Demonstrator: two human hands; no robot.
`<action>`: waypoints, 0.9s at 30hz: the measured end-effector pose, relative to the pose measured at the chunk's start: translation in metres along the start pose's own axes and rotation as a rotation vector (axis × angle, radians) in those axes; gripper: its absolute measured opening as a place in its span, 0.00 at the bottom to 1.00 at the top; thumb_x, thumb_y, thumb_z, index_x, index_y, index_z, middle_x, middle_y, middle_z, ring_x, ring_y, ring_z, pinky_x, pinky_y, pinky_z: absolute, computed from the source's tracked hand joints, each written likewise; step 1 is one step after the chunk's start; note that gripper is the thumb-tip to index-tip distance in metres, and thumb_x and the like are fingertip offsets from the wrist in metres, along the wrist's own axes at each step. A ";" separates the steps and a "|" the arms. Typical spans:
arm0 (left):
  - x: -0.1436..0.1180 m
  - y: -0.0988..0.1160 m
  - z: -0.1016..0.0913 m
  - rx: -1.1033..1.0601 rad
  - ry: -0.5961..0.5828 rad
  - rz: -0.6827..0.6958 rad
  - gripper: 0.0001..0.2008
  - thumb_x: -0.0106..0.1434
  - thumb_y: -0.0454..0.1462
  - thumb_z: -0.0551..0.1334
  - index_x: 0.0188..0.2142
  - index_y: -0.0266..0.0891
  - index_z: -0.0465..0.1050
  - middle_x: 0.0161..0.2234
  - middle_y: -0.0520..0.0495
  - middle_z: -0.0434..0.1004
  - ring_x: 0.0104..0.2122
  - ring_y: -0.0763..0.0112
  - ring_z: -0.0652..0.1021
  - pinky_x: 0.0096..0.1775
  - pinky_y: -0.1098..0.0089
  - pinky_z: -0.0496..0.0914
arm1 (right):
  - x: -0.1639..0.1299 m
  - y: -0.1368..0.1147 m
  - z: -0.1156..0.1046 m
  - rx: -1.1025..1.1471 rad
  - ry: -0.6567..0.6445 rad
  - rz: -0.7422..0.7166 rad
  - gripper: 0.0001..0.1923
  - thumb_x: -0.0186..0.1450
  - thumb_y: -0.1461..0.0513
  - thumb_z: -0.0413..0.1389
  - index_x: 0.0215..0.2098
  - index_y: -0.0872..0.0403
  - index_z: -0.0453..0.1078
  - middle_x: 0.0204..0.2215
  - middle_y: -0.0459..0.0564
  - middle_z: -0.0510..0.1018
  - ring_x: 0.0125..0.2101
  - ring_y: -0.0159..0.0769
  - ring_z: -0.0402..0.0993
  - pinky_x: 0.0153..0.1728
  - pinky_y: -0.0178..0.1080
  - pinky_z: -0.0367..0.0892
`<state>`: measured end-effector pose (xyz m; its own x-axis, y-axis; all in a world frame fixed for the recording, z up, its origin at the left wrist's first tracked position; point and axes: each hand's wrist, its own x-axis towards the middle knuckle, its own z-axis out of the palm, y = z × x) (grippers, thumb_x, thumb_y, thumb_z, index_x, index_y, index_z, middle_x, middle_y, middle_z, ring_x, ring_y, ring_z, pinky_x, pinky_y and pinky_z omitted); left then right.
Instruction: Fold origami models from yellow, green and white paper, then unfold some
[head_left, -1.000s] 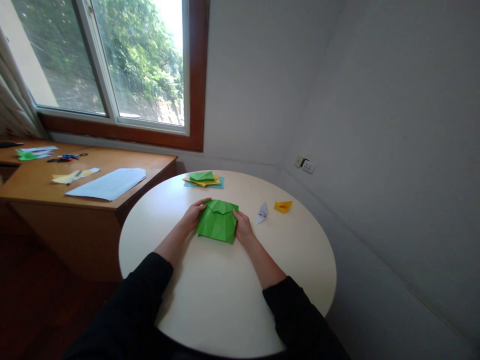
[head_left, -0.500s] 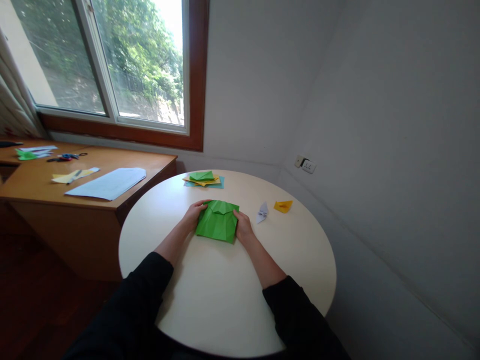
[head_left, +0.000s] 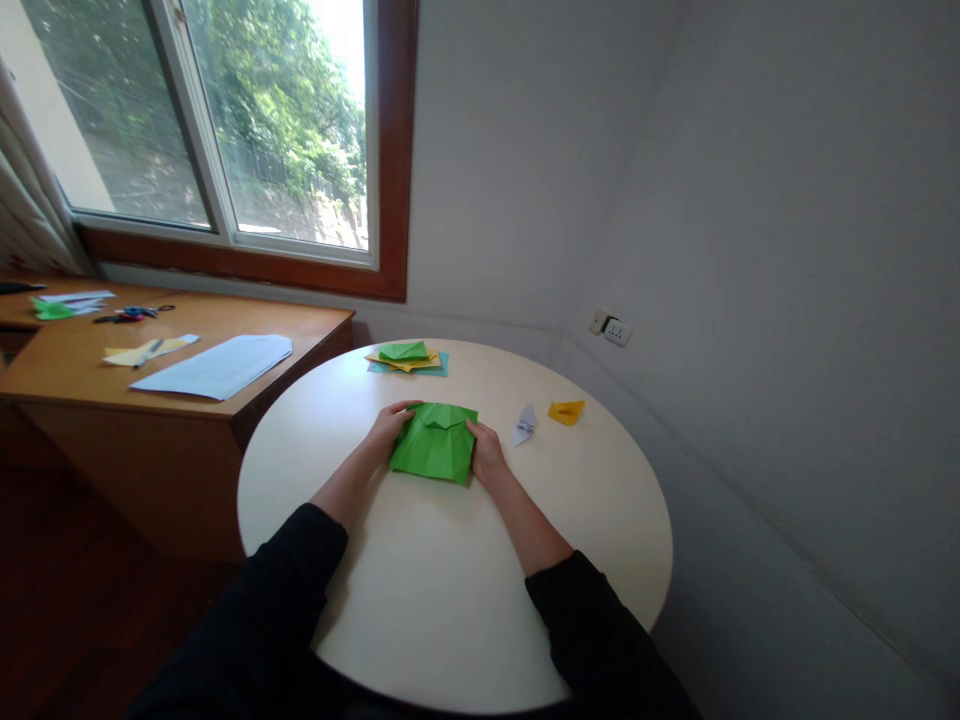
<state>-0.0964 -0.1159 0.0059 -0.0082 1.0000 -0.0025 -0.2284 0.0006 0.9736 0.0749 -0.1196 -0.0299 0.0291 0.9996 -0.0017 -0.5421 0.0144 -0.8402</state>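
Observation:
A creased sheet of green paper (head_left: 435, 450), with a small flap folded down at its far edge, is held over the round white table (head_left: 435, 580). My left hand (head_left: 388, 427) grips its upper left edge, thumb along the top. On the opposite side, my right hand (head_left: 487, 450) pinches the right edge, with the thumb on the paper's face. The fingers beneath the sheet are hidden. To the right of my right hand lie a folded white paper piece (head_left: 525, 425) and a folded yellow paper piece (head_left: 566, 412).
A stack of green, yellow and blue papers (head_left: 409, 358) lies at the table's far edge. At left stands a wooden desk (head_left: 150, 430) bearing white sheets (head_left: 217, 367), a pen (head_left: 148, 352) and scissors (head_left: 161, 310). Walls with a socket (head_left: 617, 332) are beyond the table.
The green paper's near edge has shifted very slightly, with the sheet tilting a little. Both hands keep their hold in nearly the same place.

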 end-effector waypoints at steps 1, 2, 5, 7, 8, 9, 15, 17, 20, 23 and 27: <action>0.000 0.001 0.001 0.004 0.014 -0.005 0.12 0.44 0.32 0.64 0.32 0.35 0.76 0.28 0.45 0.78 0.28 0.65 0.75 0.37 0.64 0.68 | 0.000 0.000 0.000 0.002 -0.002 0.004 0.06 0.49 0.61 0.60 0.25 0.56 0.72 0.23 0.47 0.79 0.26 0.37 0.74 0.32 0.38 0.68; 0.000 0.001 0.001 0.007 0.034 -0.011 0.11 0.44 0.32 0.63 0.31 0.35 0.75 0.27 0.45 0.77 0.27 0.65 0.75 0.36 0.65 0.68 | 0.001 0.000 0.000 0.003 -0.003 0.009 0.06 0.48 0.61 0.60 0.24 0.56 0.72 0.23 0.47 0.79 0.26 0.36 0.74 0.32 0.38 0.68; 0.000 0.002 0.002 0.005 0.088 -0.020 0.08 0.45 0.31 0.62 0.29 0.36 0.75 0.24 0.47 0.77 0.26 0.67 0.74 0.35 0.66 0.68 | 0.002 0.000 0.000 0.007 -0.005 0.017 0.05 0.48 0.62 0.60 0.24 0.56 0.72 0.23 0.47 0.79 0.25 0.36 0.74 0.31 0.37 0.67; 0.000 0.002 0.002 0.003 0.089 -0.018 0.08 0.45 0.31 0.62 0.28 0.35 0.74 0.23 0.47 0.76 0.26 0.67 0.74 0.35 0.66 0.68 | 0.002 0.000 -0.001 0.007 -0.005 0.017 0.05 0.48 0.62 0.60 0.24 0.56 0.72 0.23 0.47 0.79 0.25 0.36 0.74 0.31 0.37 0.67; 0.000 0.002 0.002 -0.001 0.076 -0.017 0.08 0.45 0.30 0.62 0.28 0.35 0.74 0.23 0.48 0.76 0.26 0.67 0.74 0.35 0.66 0.68 | 0.002 0.000 -0.001 0.006 -0.003 0.017 0.05 0.48 0.62 0.60 0.24 0.56 0.72 0.22 0.47 0.79 0.25 0.36 0.74 0.31 0.37 0.67; 0.000 0.002 0.001 -0.008 0.062 -0.017 0.08 0.45 0.30 0.62 0.28 0.35 0.74 0.23 0.48 0.76 0.26 0.67 0.74 0.35 0.66 0.68 | 0.002 0.000 -0.001 0.004 -0.004 0.019 0.05 0.48 0.62 0.60 0.24 0.56 0.72 0.22 0.47 0.79 0.25 0.36 0.74 0.31 0.37 0.67; 0.001 0.000 0.000 -0.031 0.071 -0.030 0.07 0.45 0.31 0.62 0.27 0.36 0.74 0.22 0.49 0.74 0.25 0.68 0.72 0.34 0.67 0.67 | 0.002 0.001 -0.002 0.012 -0.024 0.025 0.05 0.48 0.62 0.60 0.25 0.56 0.72 0.23 0.47 0.79 0.27 0.36 0.74 0.33 0.38 0.67; 0.001 0.000 0.000 -0.026 0.061 -0.018 0.08 0.45 0.32 0.62 0.29 0.36 0.74 0.24 0.48 0.75 0.26 0.68 0.73 0.35 0.67 0.66 | 0.002 0.001 -0.002 0.008 -0.021 0.027 0.06 0.48 0.62 0.59 0.25 0.55 0.72 0.23 0.47 0.79 0.27 0.37 0.74 0.32 0.38 0.67; 0.000 0.000 0.000 0.027 0.043 0.014 0.13 0.45 0.32 0.62 0.33 0.37 0.75 0.26 0.47 0.76 0.26 0.68 0.72 0.34 0.68 0.66 | 0.002 0.001 -0.001 -0.006 -0.015 0.018 0.06 0.48 0.62 0.59 0.25 0.55 0.72 0.22 0.47 0.78 0.27 0.37 0.74 0.32 0.38 0.67; -0.002 0.001 0.000 0.077 0.064 0.032 0.17 0.45 0.31 0.61 0.37 0.38 0.75 0.27 0.48 0.75 0.25 0.70 0.71 0.33 0.70 0.66 | 0.000 0.000 0.000 -0.017 -0.017 0.001 0.06 0.48 0.63 0.58 0.25 0.55 0.72 0.23 0.47 0.78 0.27 0.37 0.74 0.32 0.38 0.67; -0.001 0.002 0.001 0.070 0.054 0.018 0.18 0.45 0.30 0.59 0.38 0.38 0.76 0.29 0.48 0.76 0.26 0.71 0.72 0.32 0.70 0.66 | -0.001 -0.001 0.002 -0.030 -0.023 -0.001 0.08 0.46 0.66 0.55 0.26 0.55 0.71 0.23 0.45 0.78 0.26 0.34 0.73 0.31 0.36 0.66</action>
<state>-0.0958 -0.1173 0.0078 -0.0648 0.9979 0.0051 -0.1595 -0.0154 0.9871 0.0741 -0.1206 -0.0279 0.0099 0.9999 0.0115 -0.5166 0.0150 -0.8561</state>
